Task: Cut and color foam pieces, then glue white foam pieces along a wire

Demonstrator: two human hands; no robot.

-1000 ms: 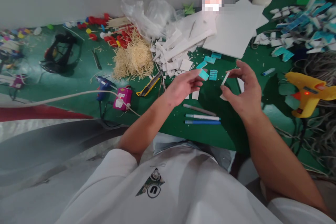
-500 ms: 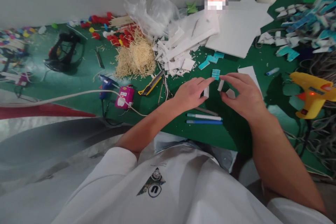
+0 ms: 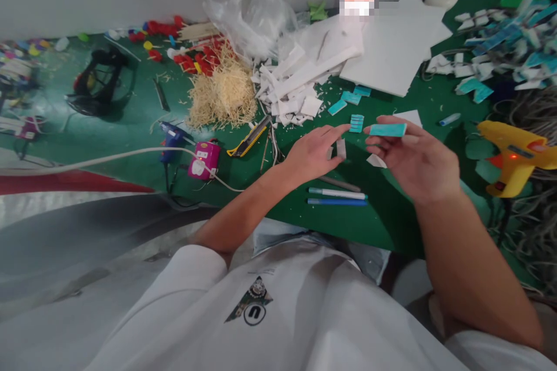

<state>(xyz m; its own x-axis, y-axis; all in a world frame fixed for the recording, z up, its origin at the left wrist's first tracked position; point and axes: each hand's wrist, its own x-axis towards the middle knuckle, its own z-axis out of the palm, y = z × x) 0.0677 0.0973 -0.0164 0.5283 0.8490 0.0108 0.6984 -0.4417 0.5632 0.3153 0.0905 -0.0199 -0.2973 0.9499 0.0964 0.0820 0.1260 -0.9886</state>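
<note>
My right hand is raised a little over the green table and pinches a small teal-faced foam strip between thumb and fingertips. A white foam scrap lies under it. My left hand hovers low with fingers stretched toward a small white foam piece and holds nothing. A stack of teal foam pieces lies just beyond both hands.
A yellow glue gun with a lit lamp stands at the right. Pens lie near the front edge. A utility knife, pink power adapter, straw pile, white foam offcuts and foam sheets are behind.
My right hand has lifted and turned palm up, so the strip's teal face shows. My left hand has let go of its piece and drawn slightly left, fingers extended.
</note>
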